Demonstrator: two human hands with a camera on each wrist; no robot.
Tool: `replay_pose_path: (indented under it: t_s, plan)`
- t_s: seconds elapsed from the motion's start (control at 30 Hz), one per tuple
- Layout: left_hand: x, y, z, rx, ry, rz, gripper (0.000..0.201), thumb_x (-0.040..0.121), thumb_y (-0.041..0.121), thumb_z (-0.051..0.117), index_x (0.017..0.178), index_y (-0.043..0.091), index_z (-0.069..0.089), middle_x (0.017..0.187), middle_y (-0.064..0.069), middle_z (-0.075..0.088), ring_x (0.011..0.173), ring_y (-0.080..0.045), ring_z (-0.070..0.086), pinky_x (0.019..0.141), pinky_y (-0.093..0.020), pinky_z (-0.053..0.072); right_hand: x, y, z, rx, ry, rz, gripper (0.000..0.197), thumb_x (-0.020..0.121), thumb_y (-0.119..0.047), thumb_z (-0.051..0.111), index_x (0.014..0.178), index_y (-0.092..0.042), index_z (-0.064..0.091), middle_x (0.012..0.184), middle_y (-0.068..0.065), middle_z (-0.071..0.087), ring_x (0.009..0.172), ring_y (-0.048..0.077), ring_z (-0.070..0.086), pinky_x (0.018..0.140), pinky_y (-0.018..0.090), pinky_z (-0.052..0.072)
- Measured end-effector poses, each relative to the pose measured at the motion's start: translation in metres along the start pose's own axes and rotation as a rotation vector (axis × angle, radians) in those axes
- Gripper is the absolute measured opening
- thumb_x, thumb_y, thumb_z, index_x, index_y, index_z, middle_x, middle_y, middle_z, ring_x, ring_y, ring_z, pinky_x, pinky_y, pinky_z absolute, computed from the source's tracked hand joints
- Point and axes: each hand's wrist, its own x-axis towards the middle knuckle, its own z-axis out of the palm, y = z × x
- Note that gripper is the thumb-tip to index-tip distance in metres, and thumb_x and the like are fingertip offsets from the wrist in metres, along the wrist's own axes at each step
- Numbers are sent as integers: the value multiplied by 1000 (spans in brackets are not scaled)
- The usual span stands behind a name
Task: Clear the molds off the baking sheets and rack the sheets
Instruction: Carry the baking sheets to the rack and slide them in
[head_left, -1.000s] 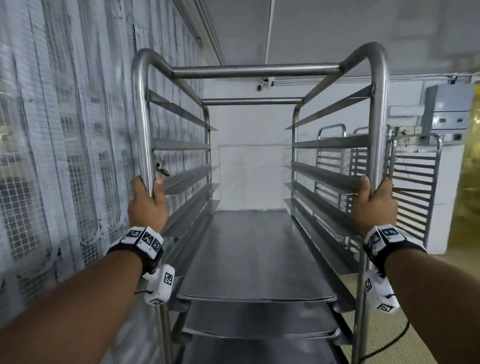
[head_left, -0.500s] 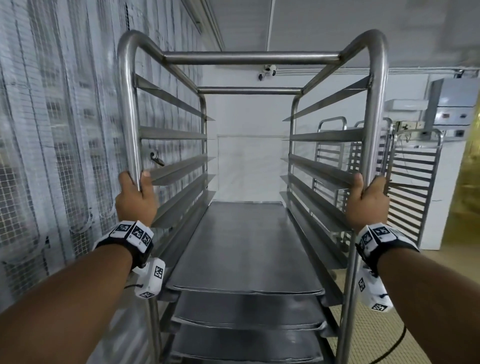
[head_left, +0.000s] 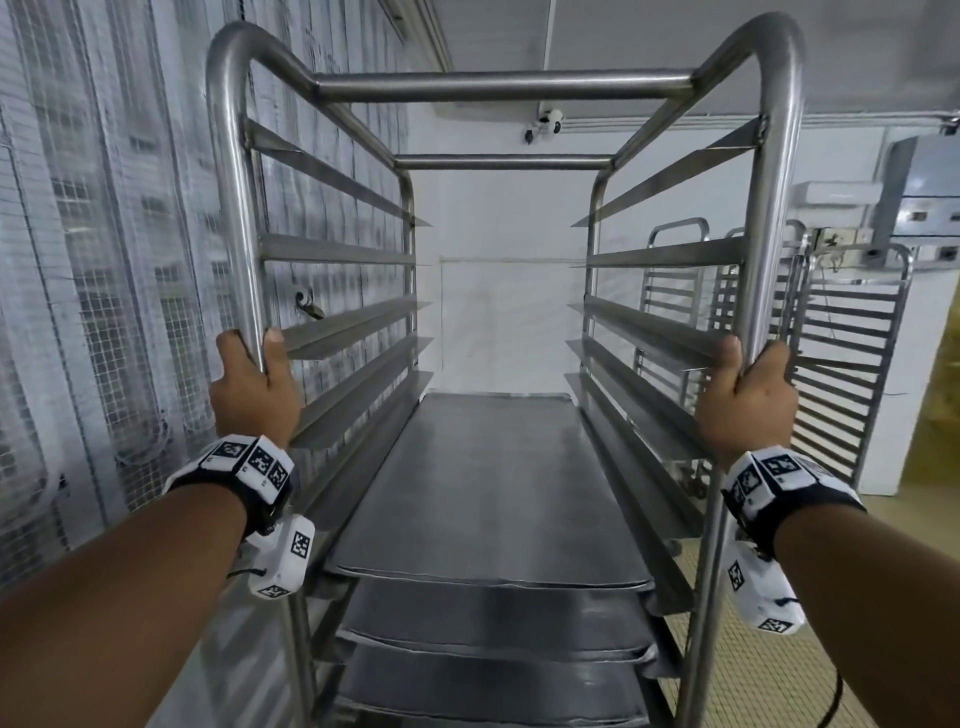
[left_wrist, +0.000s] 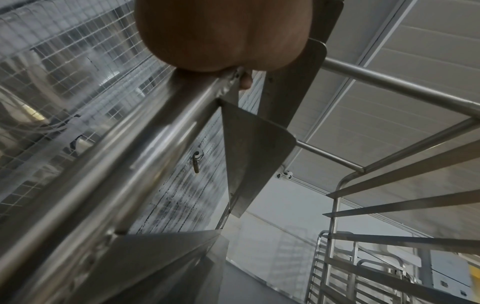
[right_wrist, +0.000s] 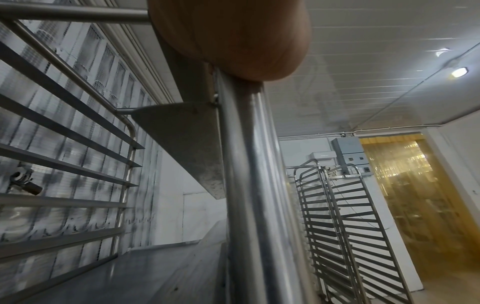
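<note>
White panelled walls and a ribbed ceiling (head_left: 597, 31) enclose the room, with a mesh-covered wall (head_left: 104, 260) running along the left side and a doorway hung with yellow strip curtains (right_wrist: 405, 197) at the far right. One steel tray rack (head_left: 498, 85) stands directly in front of the person, its two near uprights rising to curved corners joined by two crossbars at the top. The left hand (head_left: 254, 389) is wrapped around the near left upright, thumb on the inner side and fingers curled round the tube; the left wrist view shows the palm (left_wrist: 221, 35) pressed against that post. The right hand (head_left: 745, 402) grasps the near right upright the same way, its heel (right_wrist: 233, 39) seated on the tube in the right wrist view. Each wrist wears one black band carrying white marker blocks. Inside the rack, four baking sheets (head_left: 488, 493) can be counted, lying flat on the lower runners one below the other, the topmost well below the hands, the lowest only partly in frame; their surfaces are bare metal. Five pairs of runners above the top sheet hold nothing. Against the back wall to the right stand other racks (head_left: 852, 374), at least three frames, all without sheets. One small camera (head_left: 545, 124) is fixed high on the far wall, and a grey cabinet (head_left: 924, 192) hangs at the right.
</note>
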Motion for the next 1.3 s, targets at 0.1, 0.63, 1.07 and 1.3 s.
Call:
replay_pose_path:
  t_s: [0.1,0.63,1.07,1.3]
  plan:
    - [6,-7,10,-7,-6,2,53,103,57,33,121,7,39,63,-4,49,56,-28,49,51,-32,33,1,0,13,-6,5,-9,50,100,-60,28,100,-11,33,69,23,56,61,41,59,59,54,52]
    - [43,-42,88,-52,-51,-18,46,104,52,36,120,9,40,73,-10,54,66,-34,54,55,-34,36,22,8,93,19,23,41,43,103,-49,35,105,-6,37,64,11,48,59,30,47,59,38,37]
    - [80,-75,142,-57,-93,-22,52,105,52,33,126,5,39,77,-13,53,69,-31,50,61,-41,37,30,14,160,16,88,-11,42,104,-45,36,102,-3,38,60,5,41,57,28,44,57,36,35]
    - [89,-86,172,-69,-100,-19,53,103,56,32,123,8,39,75,-13,56,65,-33,53,61,-43,45,42,24,185,15,104,-30,44,103,-46,37,102,-2,39,64,16,48,59,41,55,55,38,39]
